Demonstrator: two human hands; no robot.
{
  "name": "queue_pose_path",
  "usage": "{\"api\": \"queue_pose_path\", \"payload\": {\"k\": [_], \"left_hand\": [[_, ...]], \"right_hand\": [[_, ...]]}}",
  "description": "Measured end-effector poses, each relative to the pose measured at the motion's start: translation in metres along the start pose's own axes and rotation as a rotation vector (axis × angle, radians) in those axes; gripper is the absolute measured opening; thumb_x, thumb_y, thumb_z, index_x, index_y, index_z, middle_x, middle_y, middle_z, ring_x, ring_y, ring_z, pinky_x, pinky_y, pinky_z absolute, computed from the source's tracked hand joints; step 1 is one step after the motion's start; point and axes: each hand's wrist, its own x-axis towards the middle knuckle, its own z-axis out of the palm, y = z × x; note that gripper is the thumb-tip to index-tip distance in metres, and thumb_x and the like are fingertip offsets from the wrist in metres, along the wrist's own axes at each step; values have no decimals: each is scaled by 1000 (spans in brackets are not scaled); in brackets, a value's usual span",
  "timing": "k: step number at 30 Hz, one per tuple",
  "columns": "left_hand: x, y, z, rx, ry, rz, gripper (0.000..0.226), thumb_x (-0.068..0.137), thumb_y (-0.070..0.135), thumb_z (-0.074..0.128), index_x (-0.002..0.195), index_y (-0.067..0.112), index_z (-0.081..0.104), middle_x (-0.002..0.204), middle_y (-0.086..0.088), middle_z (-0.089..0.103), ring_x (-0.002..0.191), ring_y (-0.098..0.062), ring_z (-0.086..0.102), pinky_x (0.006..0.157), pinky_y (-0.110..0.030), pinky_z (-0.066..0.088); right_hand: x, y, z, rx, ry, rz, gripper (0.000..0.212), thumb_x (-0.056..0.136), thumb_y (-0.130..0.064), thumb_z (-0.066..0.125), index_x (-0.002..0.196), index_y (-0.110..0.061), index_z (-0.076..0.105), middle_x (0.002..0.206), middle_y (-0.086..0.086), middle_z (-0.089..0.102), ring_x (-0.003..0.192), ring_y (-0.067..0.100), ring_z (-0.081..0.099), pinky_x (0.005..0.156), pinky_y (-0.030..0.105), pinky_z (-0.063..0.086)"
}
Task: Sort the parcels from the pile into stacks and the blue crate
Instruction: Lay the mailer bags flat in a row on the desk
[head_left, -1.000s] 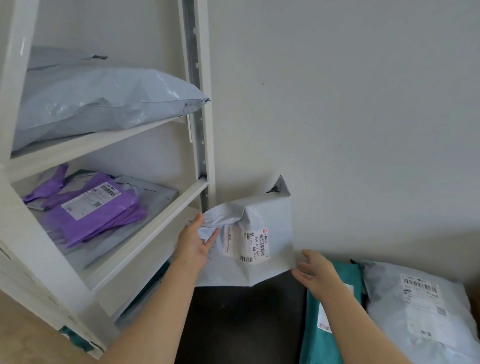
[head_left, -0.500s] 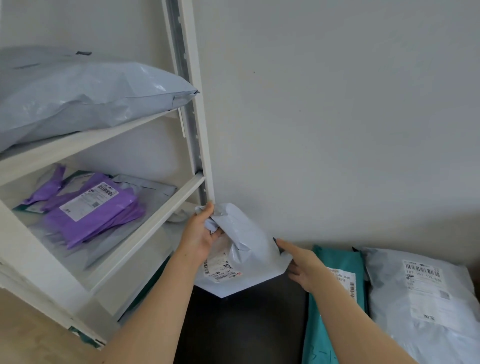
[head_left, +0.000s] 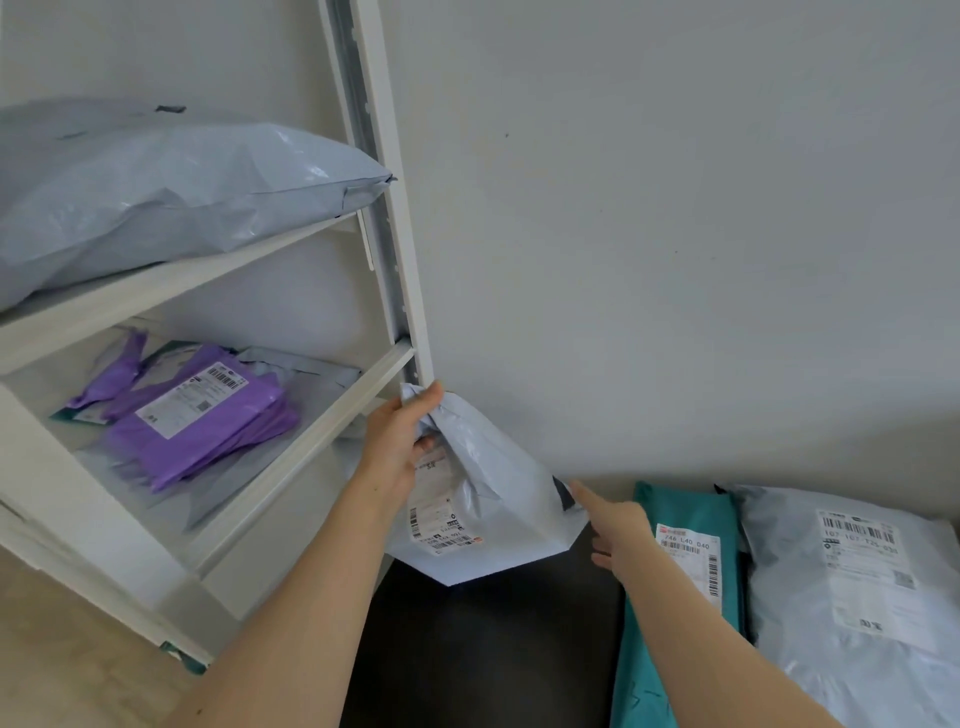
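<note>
left hand (head_left: 397, 441) is clenching the bunched top corner of the grey parcel (head_left: 493, 499), which is hanging down-right of that grip, long axis diagonal, while the right hand (head_left: 618, 525), uncurled, is touching its far corner.

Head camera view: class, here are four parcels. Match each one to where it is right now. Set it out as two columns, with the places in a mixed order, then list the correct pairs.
Column 1
1. purple mailer
2. teal mailer
3. big grey mailer
4. small grey parcel

Column 2
A. in the grip of the left hand
B. on the upper shelf
C. on the lower shelf
D. next to the rightmost grey mailer

Pairs: 1-C, 2-D, 3-B, 4-A
</note>
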Motion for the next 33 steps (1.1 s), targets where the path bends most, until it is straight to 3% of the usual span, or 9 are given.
{"api": "queue_pose_path", "payload": {"k": [4, 9, 13, 17, 21, 23, 26, 30, 33], "left_hand": [[-2, 4, -1, 7, 15, 41, 12, 86, 17, 68, 76, 12, 63, 67, 2, 69, 63, -11, 65, 63, -25, 52], [7, -3, -16, 351, 262, 290, 27, 92, 21, 63, 72, 6, 55, 58, -4, 44, 42, -3, 39, 43, -17, 35], [15, -13, -27, 386, 366, 324, 45, 92, 26, 63, 57, 10, 40, 41, 12, 31, 45, -9, 30, 56, -25, 32], [15, -16, -29, 348, 322, 286, 49, 94, 27, 60, 57, 15, 30, 55, -1, 27, 53, -13, 26, 54, -27, 26], [21, -10, -38, 491, 297, 290, 49, 100, 36, 47, 58, 17, 28, 57, -4, 29, 54, -16, 28, 57, -30, 27], [23, -10, -41, 573, 327, 282, 50, 101, 37, 41, 58, 15, 29, 57, -5, 31, 55, -18, 29, 59, -31, 27], [24, -8, -43, 547, 351, 194, 48, 102, 40, 37, 62, 14, 37, 64, -7, 39, 60, -21, 38, 60, -31, 34], [22, -13, -44, 228, 280, 44, 40, 101, 42, 41, 114, 7, 57, 110, -7, 53, 101, -22, 53, 82, -34, 52], [24, -32, -50, 316, 207, 20, 44, 98, 49, 43, 114, 10, 57, 106, -3, 55, 102, -26, 54, 79, -32, 48]], "right_hand": [[1, 7, 3, -28, 86, -43, 24, 87, -22, 67, 89, 1, 60, 77, 14, 60, 74, 32, 63, 79, 48, 58], [1, -9, -15, -35, 239, -149, 35, 89, -24, 60, 62, -6, 48, 60, 11, 52, 64, 28, 53, 61, 32, 45], [-6, -25, -22, -64, 321, -288, 37, 87, -17, 55, 56, -14, 36, 59, 7, 44, 56, 22, 39, 52, 28, 27], [-9, -29, -31, -12, 313, -353, 41, 86, -15, 58, 55, -14, 31, 55, 5, 35, 53, 20, 27, 51, 30, 20], [-17, -31, -39, 165, 166, -404, 27, 85, -14, 60, 60, -12, 49, 60, 5, 43, 60, 20, 33, 58, 30, 28], [-21, -34, -42, 267, 92, -369, 15, 85, -13, 58, 74, -14, 69, 82, 6, 68, 74, 19, 49, 75, 29, 40], [-18, -39, -45, 436, -13, -280, 16, 86, -14, 53, 82, -11, 68, 108, 14, 72, 78, 21, 53, 77, 29, 45], [-16, -43, -44, 532, -9, -163, 17, 94, -22, 56, 81, -12, 58, 79, 6, 63, 66, 20, 56, 63, 30, 47], [-12, -39, -40, 544, 43, -74, 20, 96, -20, 55, 78, -11, 55, 76, 6, 58, 64, 20, 55, 65, 33, 50]]}}
